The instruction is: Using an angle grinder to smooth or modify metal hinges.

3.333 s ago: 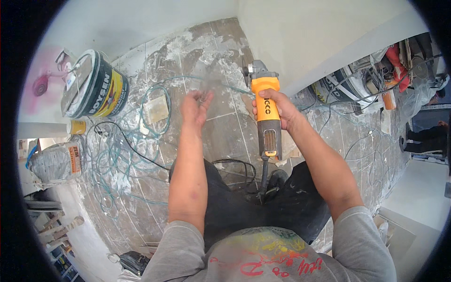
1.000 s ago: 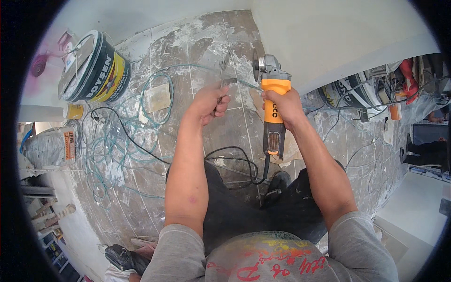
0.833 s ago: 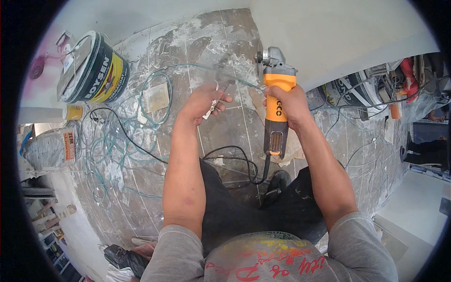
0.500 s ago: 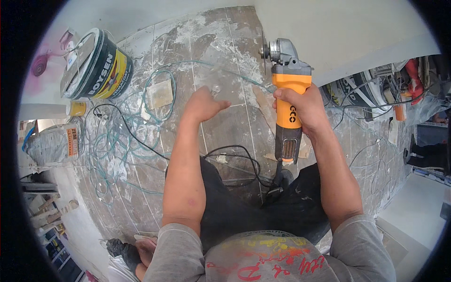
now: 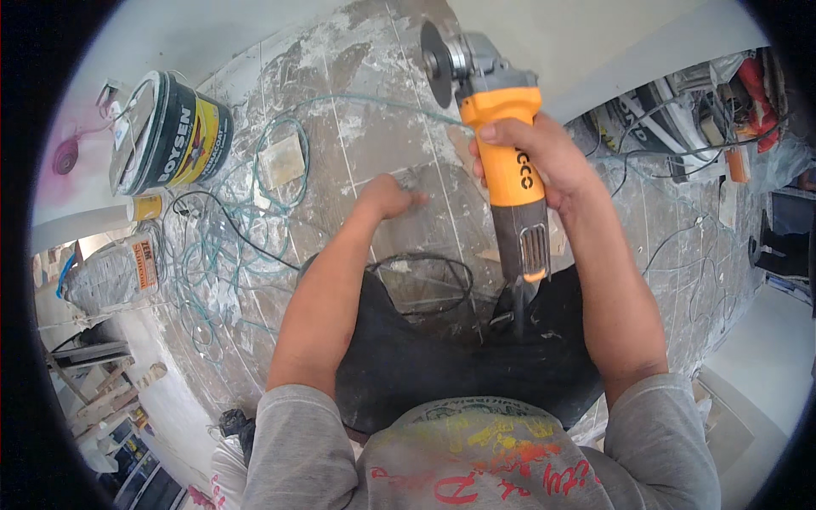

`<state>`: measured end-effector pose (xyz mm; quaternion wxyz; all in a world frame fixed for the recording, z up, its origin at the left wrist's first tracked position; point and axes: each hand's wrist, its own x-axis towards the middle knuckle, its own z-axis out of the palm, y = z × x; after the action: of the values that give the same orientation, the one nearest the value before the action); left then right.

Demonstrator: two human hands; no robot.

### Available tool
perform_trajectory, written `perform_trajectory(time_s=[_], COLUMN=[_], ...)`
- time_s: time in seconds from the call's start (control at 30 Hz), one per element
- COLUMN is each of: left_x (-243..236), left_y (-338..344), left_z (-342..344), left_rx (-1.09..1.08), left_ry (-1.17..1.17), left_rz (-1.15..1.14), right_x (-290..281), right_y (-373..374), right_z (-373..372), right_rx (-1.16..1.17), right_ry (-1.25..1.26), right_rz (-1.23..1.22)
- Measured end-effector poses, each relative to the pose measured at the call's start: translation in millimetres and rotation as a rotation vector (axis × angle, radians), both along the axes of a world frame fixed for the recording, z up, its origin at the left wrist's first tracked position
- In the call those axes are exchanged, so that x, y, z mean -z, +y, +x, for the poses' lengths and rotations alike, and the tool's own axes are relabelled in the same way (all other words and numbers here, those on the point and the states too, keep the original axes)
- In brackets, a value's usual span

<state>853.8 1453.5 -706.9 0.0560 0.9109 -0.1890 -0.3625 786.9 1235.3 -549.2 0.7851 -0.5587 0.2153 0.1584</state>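
Observation:
My right hand [image 5: 548,157] is wrapped round the orange and grey body of an angle grinder [image 5: 514,170], thumb across its top. The grinder is held up off the floor, its head pointing away from me, with a dark disc [image 5: 438,64] at the far left end. The cord leaves its near end, toward my legs. Above the dusty tiled floor [image 5: 387,140], to the left of the grinder, hovers my left hand [image 5: 391,197]. Its thumb side points right; the fingers are blurred and partly hidden, so what they hold, if anything, does not show.
At the left stand a large paint bucket [image 5: 178,136] and a small yellow tub [image 5: 146,207], near a torn bag [image 5: 110,274]. Tangled teal hose [image 5: 293,200] and a black cable [image 5: 229,225] lie on the floor, beside a square tile piece [image 5: 282,161]. Clutter with a red item [image 5: 752,102] fills the right.
The grinder has risen and shifted left, its disc now turned more toward view. My left hand has moved a little nearer and to the right.

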Motion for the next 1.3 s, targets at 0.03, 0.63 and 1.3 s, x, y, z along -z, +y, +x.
perform_trajectory(time_s=[0.03, 0.63, 1.3], left_x=[-7, -114, -110], left_y=[-1, -23, -5], left_z=[9, -128, -129], left_rx=[-0.348, -0.410, -0.749], left_ry=[0.133, -0.406, 0.161], left_rz=[-0.158, -0.787, -1.071], right_x=[3, 56, 46], right_y=[-1, 29, 43], right_z=[-2, 51, 46], right_rx=[0.045, 0.173, 0.179], right_ry=[0.025, 0.148, 0.120], right_rz=[0.072, -0.004, 0.119])
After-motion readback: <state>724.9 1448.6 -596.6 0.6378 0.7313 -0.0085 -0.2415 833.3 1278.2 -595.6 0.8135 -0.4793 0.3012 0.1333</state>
